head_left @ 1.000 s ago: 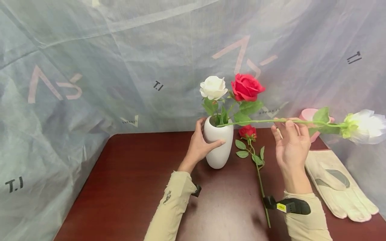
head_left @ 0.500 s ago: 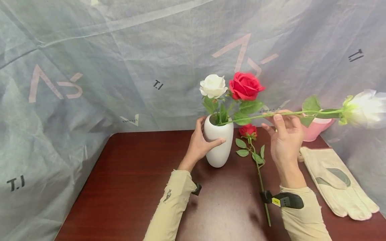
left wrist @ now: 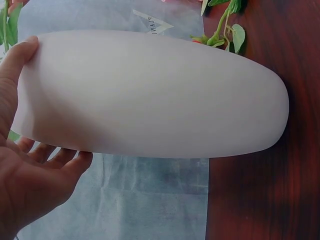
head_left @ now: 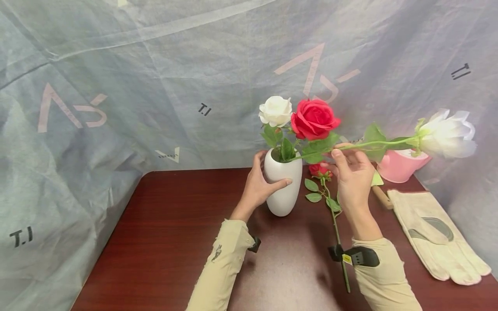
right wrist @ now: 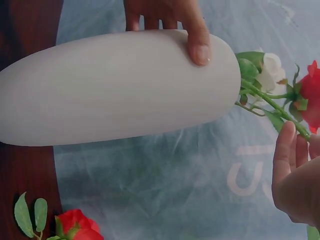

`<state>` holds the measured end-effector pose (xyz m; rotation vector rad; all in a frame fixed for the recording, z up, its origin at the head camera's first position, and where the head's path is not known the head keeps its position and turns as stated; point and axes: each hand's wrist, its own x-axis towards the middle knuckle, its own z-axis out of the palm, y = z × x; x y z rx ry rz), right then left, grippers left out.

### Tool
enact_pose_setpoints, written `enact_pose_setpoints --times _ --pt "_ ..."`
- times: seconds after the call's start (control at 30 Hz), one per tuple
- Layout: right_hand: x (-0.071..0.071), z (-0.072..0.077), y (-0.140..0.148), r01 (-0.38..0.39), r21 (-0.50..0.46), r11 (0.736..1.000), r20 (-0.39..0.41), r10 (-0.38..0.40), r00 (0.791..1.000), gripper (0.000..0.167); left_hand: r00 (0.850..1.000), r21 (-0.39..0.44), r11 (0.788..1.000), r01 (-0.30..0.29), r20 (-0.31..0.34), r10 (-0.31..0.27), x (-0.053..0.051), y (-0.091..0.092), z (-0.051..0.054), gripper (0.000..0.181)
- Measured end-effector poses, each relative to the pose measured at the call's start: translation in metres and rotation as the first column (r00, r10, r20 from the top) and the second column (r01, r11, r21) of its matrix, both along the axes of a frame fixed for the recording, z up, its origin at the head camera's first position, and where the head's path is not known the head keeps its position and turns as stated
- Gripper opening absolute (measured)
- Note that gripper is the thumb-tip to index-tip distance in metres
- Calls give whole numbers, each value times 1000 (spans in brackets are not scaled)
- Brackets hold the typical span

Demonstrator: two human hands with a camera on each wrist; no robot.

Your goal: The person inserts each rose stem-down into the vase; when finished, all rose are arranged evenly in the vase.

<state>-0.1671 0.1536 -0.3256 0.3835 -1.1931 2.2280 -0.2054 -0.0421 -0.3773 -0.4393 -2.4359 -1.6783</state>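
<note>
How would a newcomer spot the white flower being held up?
At the reddish-brown table, the left hand holds a white vase. To its right, the right hand pinches a green stem ending in the white flower. Unlike the upright white rose in the vase, this one leans nearly sideways.

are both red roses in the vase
No, one red rose stands in the white vase, while the other red rose lies on the table.

Cream glove [head_left: 437, 235] beside wooden-handled tool [head_left: 382, 197], pink container [head_left: 397, 167] behind
</note>
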Motion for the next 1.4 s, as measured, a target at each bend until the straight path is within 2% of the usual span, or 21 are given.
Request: enact_pose_setpoints --times 0.27,0.5,0.73,0.9,1.07,1.17,1.3,1.4 --pt "-1 -1 -7 93 124 988 34 -98 995 11 1000 2 1000 -8 -9 8 0 1 1 93" --pt "-4 -2 -10 155 226 962 81 -177 981 9 1000 3 1000 -4 -9 4 0 0 1 93" --pt "-9 -1 -13 156 334 930 127 -208 970 12 1000 6 1000 -11 -16 11 -1 1 1 93" --pt "-3 12 -19 143 456 879 148 -234 961 14 1000 8 1000 -3 -23 3 -1 1 2 93" --pt "3 22 -24 116 584 804 195 -277 941 17 1000 9 1000 0 -13 0 -1 1 1 93" --pt "1 18 -25 73 641 764 220 -274 936 18 1000 6 1000 0 -4 0 0 2 0 92" --pt "-11 3 -21 46 657 752 246 -271 931 19 1000 10 1000 7 -4 -7 0 3 0 91" --pt "-21 -7 -19 35 679 734 259 -283 924 21 1000 23 1000 14 -12 -14 1 4 0 91"
